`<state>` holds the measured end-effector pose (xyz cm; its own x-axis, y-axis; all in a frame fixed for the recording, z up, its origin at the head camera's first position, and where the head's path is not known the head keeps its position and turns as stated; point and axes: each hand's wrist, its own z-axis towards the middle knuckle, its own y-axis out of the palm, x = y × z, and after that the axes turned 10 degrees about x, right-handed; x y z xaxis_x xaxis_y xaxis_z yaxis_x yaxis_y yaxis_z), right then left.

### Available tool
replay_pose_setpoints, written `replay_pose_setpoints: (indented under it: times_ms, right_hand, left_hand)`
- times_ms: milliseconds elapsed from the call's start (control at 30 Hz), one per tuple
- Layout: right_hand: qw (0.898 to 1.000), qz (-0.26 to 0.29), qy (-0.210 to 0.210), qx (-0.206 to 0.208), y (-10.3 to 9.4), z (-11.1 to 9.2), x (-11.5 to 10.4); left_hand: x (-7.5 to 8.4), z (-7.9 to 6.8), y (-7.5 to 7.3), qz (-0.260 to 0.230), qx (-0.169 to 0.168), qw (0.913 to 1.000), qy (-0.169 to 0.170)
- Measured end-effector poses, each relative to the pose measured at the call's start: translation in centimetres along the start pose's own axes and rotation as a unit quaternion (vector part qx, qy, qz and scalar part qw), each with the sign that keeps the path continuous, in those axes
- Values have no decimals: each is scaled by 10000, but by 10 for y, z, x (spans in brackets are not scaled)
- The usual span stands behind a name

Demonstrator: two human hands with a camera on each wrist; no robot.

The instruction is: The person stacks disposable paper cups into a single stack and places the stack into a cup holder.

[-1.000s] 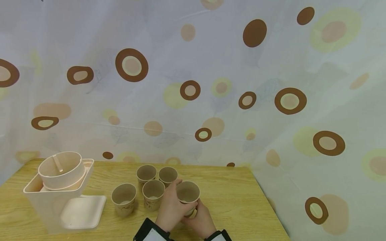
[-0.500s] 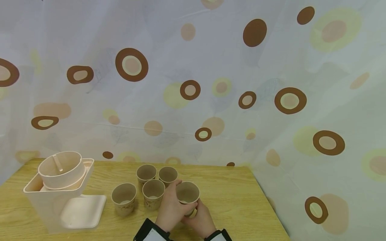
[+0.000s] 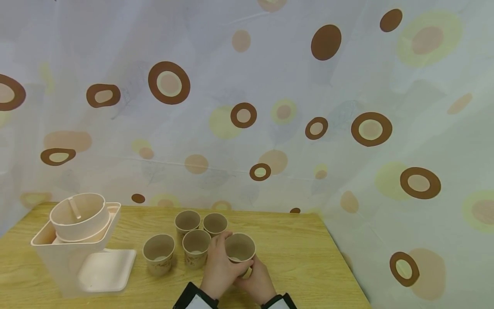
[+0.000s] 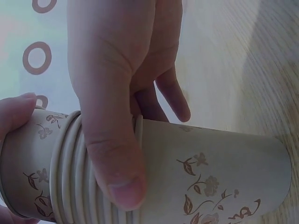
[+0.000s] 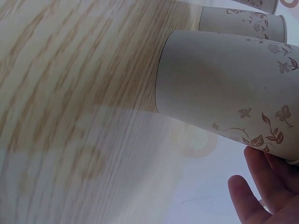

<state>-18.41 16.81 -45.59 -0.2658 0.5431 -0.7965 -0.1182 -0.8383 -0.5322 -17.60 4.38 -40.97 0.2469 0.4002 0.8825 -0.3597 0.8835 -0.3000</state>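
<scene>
A pale sheet (image 3: 293, 77) printed with brown rings and dots hangs behind the working area. In front of it lies a wood-grain surface (image 3: 305, 257), its back and right edges in view. Near the left edge stands a cream container (image 3: 58, 262) with a round tub (image 3: 79, 231) seated in its mouth; a flat tray (image 3: 102, 272) adjoins its lower wall, though whether the two are joined cannot be told. A nested cup stack (image 3: 240, 246) is upright in front of the back edge, between the left and right edges; contact of its base with the surface cannot be confirmed. Both hands are together on it: the left hand (image 3: 219, 268) is wrapped about the uppermost cup, the right hand (image 3: 257, 279) curls round it lower down. Four loose cups (image 3: 197, 259) stand upright to the left of the stack, two toward the back edge, one just in front of them, one somewhat apart toward the container. A thumb (image 4: 114, 163), probably the right hand's, lies across the packed rims (image 4: 70, 172). Printed sprigs (image 4: 211, 185) mark the cup walls. Assessment: the cups appear to be paper, hence light, thin-walled, easily dented and probably not very slippery. The rims should be the stiffest part and the soundest hold; hard pressure on the bare wall would likely buckle it.
</scene>
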Motion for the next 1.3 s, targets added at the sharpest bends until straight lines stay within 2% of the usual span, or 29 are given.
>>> replay_pose_setpoints:
  times_ms: [500,1300]
  right_hand:
    - [10000,49,41,-23,-2,-1,-3]
    - [9999,85,101,-77,-1,-1,-3]
  left_hand:
    - [-4,-2,0,-34,113,9999,54]
    - [-9,-3,0,15,28,10000,18]
